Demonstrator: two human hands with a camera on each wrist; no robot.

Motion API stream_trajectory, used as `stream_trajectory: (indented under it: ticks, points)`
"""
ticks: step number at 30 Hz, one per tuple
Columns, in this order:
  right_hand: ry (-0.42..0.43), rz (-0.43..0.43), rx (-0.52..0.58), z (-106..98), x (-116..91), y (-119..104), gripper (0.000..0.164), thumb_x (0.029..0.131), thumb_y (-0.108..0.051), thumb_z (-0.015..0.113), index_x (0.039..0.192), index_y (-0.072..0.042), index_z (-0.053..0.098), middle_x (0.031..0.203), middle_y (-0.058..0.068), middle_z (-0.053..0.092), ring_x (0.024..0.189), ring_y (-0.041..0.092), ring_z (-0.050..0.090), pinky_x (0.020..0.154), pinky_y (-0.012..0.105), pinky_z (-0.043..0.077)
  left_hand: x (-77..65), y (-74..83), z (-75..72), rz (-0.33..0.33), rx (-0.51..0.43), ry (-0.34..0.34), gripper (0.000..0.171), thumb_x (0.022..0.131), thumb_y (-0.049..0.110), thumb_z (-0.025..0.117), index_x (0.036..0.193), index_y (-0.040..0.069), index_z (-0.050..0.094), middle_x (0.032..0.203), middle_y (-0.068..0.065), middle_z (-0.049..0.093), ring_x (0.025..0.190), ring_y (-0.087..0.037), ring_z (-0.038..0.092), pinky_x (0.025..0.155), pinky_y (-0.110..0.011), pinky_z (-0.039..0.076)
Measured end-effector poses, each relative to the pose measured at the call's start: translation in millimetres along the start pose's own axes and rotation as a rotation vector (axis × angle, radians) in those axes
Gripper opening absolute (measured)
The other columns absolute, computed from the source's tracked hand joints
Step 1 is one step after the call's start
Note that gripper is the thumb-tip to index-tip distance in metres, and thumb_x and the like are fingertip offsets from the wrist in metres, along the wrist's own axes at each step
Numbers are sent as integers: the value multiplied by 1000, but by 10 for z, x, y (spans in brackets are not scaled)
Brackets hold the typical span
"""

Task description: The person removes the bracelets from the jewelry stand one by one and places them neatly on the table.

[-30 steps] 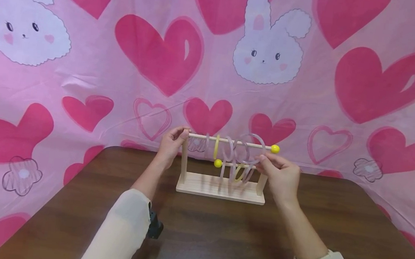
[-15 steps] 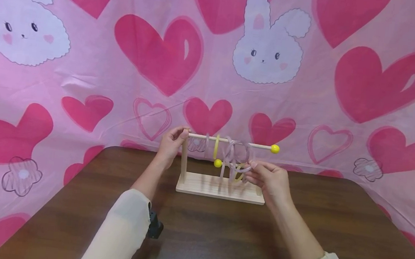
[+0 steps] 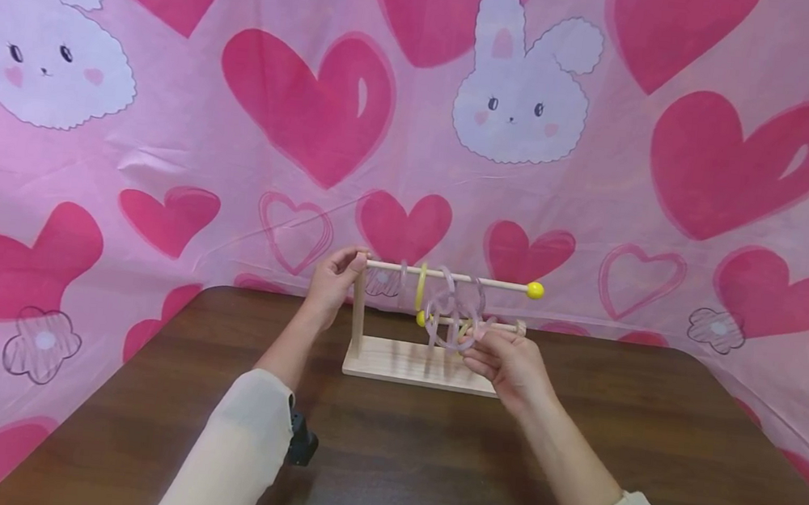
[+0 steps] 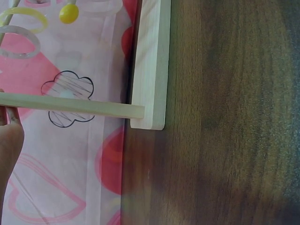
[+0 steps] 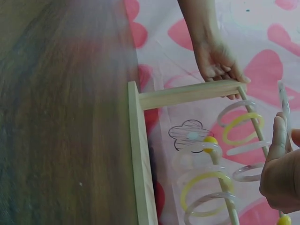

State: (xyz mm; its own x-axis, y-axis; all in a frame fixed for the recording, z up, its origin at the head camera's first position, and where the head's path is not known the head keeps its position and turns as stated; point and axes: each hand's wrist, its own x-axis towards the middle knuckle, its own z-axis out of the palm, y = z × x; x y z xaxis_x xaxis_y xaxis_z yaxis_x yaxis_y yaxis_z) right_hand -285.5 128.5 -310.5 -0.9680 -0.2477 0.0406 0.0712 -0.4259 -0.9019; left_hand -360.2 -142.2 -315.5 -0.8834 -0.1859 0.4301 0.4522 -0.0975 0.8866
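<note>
A wooden stand (image 3: pixel 401 364) has two rods, each ending in a yellow ball. My left hand (image 3: pixel 331 286) holds the top of its left post (image 3: pixel 359 313). On the upper rod (image 3: pixel 504 284) hang a yellow ring (image 3: pixel 420 288) and several clear ones, one purplish (image 5: pixel 248 173). The lower rod (image 5: pixel 229 206) carries several rings, including a yellow ring (image 5: pixel 187 187). My right hand (image 3: pixel 513 369) pinches a clear ring (image 5: pixel 284 101), seen nearly edge-on in the right wrist view. In the head view that ring overlaps the lower rod's rings; the right wrist view shows it apart from the rods.
The stand is on a dark wooden table (image 3: pixel 384 462), near its back edge. Behind hangs a pink cloth (image 3: pixel 414 148) with hearts and rabbits. The yellow ball (image 3: pixel 535 290) of the upper rod sticks out on the right.
My right hand has moved left and down with the clear ring, from near the upper rod's right part to in front of the lower rod. The left hand stays on the post.
</note>
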Motion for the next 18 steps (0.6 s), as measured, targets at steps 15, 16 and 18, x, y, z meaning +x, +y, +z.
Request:
stream_trajectory:
  ticks: [15,16,18]
  points:
    - [-137,108,6,-53,22,151,29,93,4,42,81,-1,67,76,9,69,67,13,67,65,24,53,-1,-2,-6,-2,-9,-12,29,92,9,57,114,-9,55,89,10,64,92,-8,56,89,-30,42]
    - [-140,109,-2,-55,26,163,29,93,5,42,81,-1,67,76,9,69,67,13,67,64,24,53,1,-5,-7,-3,-10,-12,29,92,9,56,114,-9,55,89,10,64,92,-8,56,89,-30,42]
    - [-148,114,-19,-58,35,186,29,92,5,42,80,-2,68,75,8,69,67,12,67,64,24,53,5,-11,-8,-2,-12,-13,29,92,9,56,114,-9,55,89,10,64,93,-8,56,89,-30,42]
